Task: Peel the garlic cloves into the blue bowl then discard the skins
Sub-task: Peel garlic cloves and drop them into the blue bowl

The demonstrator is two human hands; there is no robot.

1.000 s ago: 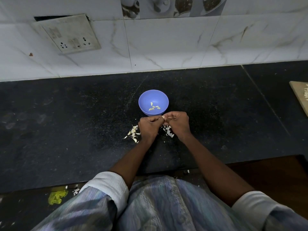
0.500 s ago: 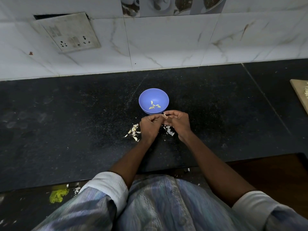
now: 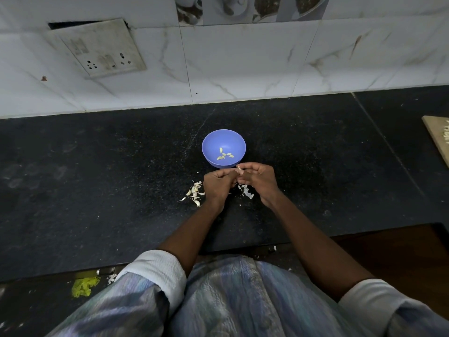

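Two hands meet just in front of the blue bowl (image 3: 223,148), working one garlic clove (image 3: 239,169): the right hand (image 3: 258,180) pinches it, and the left hand (image 3: 218,182) has shifted slightly away, fingers curled at its skin. Four peeled cloves (image 3: 224,155) lie in the bowl, as before. Unpeeled cloves (image 3: 194,192) and loose skins (image 3: 246,192) rest on the dark desk (image 3: 97,178), so peeling seems unfinished.
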